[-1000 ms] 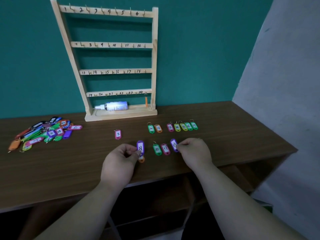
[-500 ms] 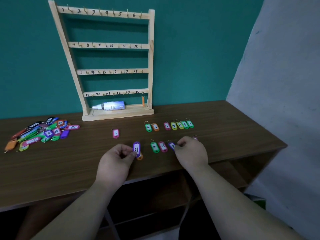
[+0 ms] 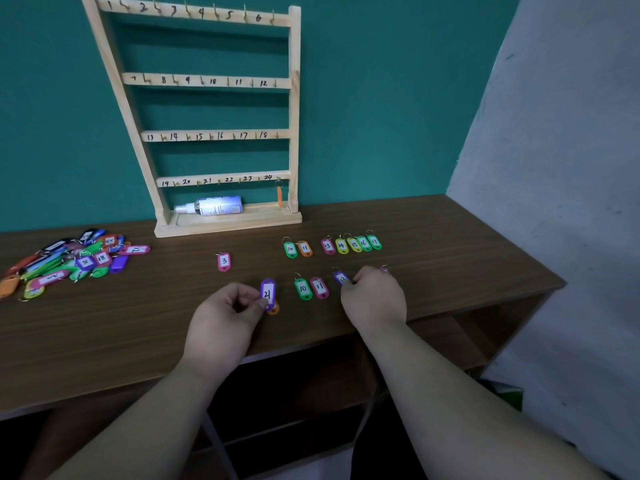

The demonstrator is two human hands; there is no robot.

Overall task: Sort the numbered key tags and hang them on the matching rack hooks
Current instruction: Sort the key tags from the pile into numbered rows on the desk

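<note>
rack (image 3: 294, 98): pale wood, upright at the back of the surface; four rails of hooks numbered 1 to 24
hung tag (image 3: 279, 196): orange, edge-on, on the hook by 24
pile (image 3: 69, 261): mixed-colour tags heaped at the far left
tag 3 (image 3: 224, 261): pink, flat, alone in front of the rack
back row (image 3: 341, 245): green 10, orange 11, a gap, then 13 to 17 side by side, rings towards the rack
front pair (image 3: 303, 289): green 10 and pink 11, flat, side by side
tag 21 (image 3: 267, 294): purple, face up, pinched by the left hand (image 3: 225, 317), over a half-hidden orange tag (image 3: 273, 309)
tilted purple tag (image 3: 341, 278): near end pinched by the right hand (image 3: 375, 299); number partly covered
</note>
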